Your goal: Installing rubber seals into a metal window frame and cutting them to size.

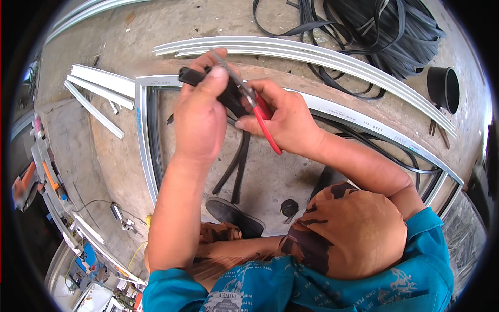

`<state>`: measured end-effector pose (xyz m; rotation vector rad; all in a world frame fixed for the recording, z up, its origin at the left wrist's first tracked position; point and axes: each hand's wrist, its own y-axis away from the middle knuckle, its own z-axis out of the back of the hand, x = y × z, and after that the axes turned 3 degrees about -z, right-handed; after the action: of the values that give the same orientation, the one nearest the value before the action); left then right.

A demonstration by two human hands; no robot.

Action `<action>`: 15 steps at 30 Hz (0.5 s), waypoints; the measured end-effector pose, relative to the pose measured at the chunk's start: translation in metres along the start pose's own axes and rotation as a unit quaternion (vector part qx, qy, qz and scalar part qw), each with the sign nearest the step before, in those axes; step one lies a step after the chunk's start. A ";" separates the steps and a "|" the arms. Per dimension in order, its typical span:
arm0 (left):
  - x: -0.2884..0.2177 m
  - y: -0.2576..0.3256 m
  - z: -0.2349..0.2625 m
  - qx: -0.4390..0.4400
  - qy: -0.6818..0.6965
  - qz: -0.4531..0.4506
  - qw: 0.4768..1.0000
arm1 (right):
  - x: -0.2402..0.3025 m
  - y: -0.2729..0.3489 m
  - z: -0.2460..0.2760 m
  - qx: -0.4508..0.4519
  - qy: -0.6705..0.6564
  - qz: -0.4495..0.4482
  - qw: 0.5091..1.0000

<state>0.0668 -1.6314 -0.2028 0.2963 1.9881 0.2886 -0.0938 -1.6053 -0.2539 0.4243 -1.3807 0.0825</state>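
Note:
My left hand (200, 112) grips a black rubber strip (192, 76) near its end, thumb on top; the strip's two loose tails (236, 166) hang down toward the floor. My right hand (283, 117) holds red-handled pliers (262, 117), whose metal jaws (228, 70) point up-left and meet the strip beside my left thumb. Both hands are raised above a grey aluminium window frame (143, 135) lying flat on the concrete floor. A black gasket runs along the frame's inner edge.
Loose aluminium profiles (99, 83) lie at the upper left and long ones (312, 54) behind the frame. A pile of black rubber strip (384, 31) and a black cup (444, 88) sit at the upper right. Tools (47, 182) lie at the left. My sandal (234, 216) is below.

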 end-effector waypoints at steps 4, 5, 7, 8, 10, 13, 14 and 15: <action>0.005 0.005 -0.008 0.003 -0.150 -0.031 0.988 | -0.005 -0.006 -0.007 -0.011 -0.083 -0.004 0.996; 0.006 0.006 -0.007 0.021 -0.190 -0.048 0.980 | -0.006 -0.005 -0.009 -0.003 -0.109 -0.014 0.994; 0.004 0.005 0.002 0.044 -0.252 -0.059 0.965 | 0.004 -0.002 -0.006 0.016 -0.108 -0.045 0.993; 0.002 0.003 0.008 0.044 -0.252 -0.059 0.965 | 0.005 0.002 -0.006 0.016 -0.108 -0.044 0.993; -0.002 0.000 0.016 0.043 -0.207 -0.043 0.976 | 0.005 0.006 -0.004 0.024 -0.123 -0.047 0.991; -0.011 0.000 0.012 0.012 -0.156 -0.038 0.987 | -0.004 0.006 -0.004 0.029 -0.162 -0.054 0.985; -0.011 0.000 0.011 -0.019 -0.131 -0.051 0.990 | -0.005 0.006 -0.003 0.031 -0.171 -0.060 0.983; -0.008 -0.003 0.013 -0.024 -0.139 -0.079 0.987 | -0.003 0.007 -0.001 0.030 -0.170 -0.060 0.983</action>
<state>0.0816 -1.6362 -0.2030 0.1393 1.7160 0.1825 -0.0953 -1.5973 -0.2553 0.5906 -1.6884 -0.0505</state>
